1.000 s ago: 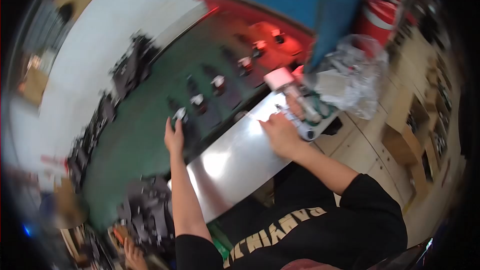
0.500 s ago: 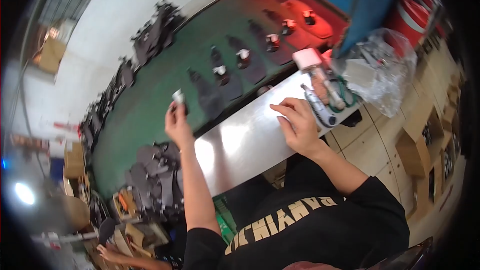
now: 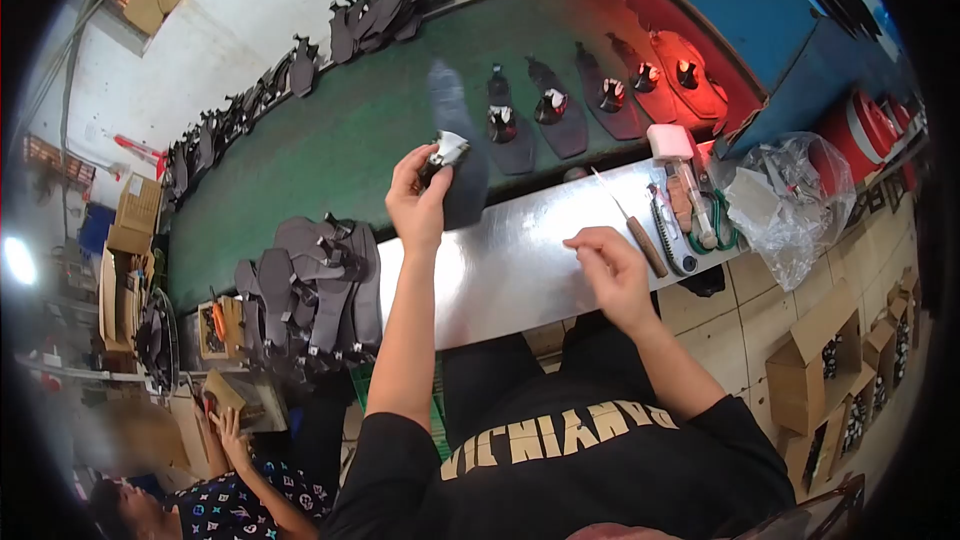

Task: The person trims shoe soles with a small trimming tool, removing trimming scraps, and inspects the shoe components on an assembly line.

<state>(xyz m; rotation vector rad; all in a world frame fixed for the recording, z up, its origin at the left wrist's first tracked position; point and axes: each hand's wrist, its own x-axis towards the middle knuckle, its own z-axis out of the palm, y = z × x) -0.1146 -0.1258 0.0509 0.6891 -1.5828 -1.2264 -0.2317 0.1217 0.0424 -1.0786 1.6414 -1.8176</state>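
Green belting runs across the far side of the head view. It is dotted with dark soles, each carrying a small fitting, and a red glow lies over its far right end. Nearer me sits the steel bench, bright and scuffed.

My left hand is raised above the line where belt meets bench. Its fingers are closed on a dark sole, pinching it at the pale metal fitting on top. The sole's long axis runs away from me: the near end hangs toward the bench, and the far end, blurred, points out over the belt.

My right hand rests low on the bench, well apart from the sole and to its right, so the left hand is the one on it. The right fingers are curled in, thumb and forefinger close together. I cannot tell whether they pinch anything small. Just beyond them lies a wooden-handled knife, handle toward my right hand and blade pointing away and left, near but not touching.

Further right sits a crumpled clear bag. At the bench's left end is a heap of soles, and at lower left another person's hand is at a cluttered box.
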